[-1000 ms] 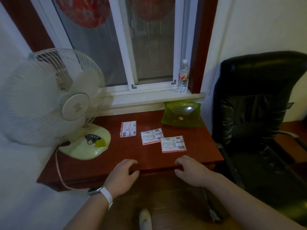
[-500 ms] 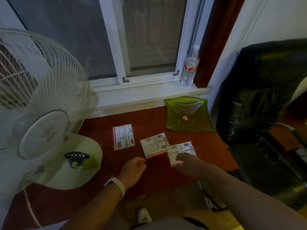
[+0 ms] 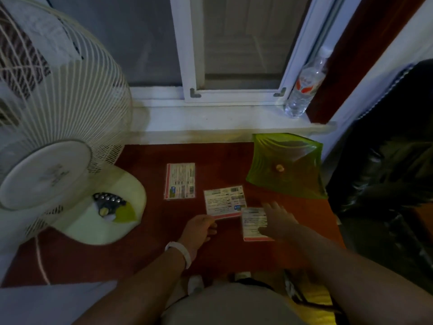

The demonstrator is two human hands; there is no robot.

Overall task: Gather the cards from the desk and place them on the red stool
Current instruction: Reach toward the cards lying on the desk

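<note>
Three cards on the desk (image 3: 150, 231), none lifted.
I see left card (image 3: 180, 181) alone; left hand (image 3: 198, 231) curled, fingertips at mid card (image 3: 224, 202); right hand (image 3: 278, 221) spread flat over right card (image 3: 253, 222). Green dish (image 3: 304, 184) behind, fan (image 3: 58, 137) left.

Desk (image 3: 150, 252) reads as smooth red-brown wood with slight sheen, cards (image 3: 180, 181) printed paper, maybe laminated, dish (image 3: 302, 184) translucent glossy green plastic, fan (image 3: 70, 127) cream plastic base plus wire grille, bottle (image 3: 302, 90) clear plastic, chair (image 3: 384, 165) glossy black leather-like.
</note>
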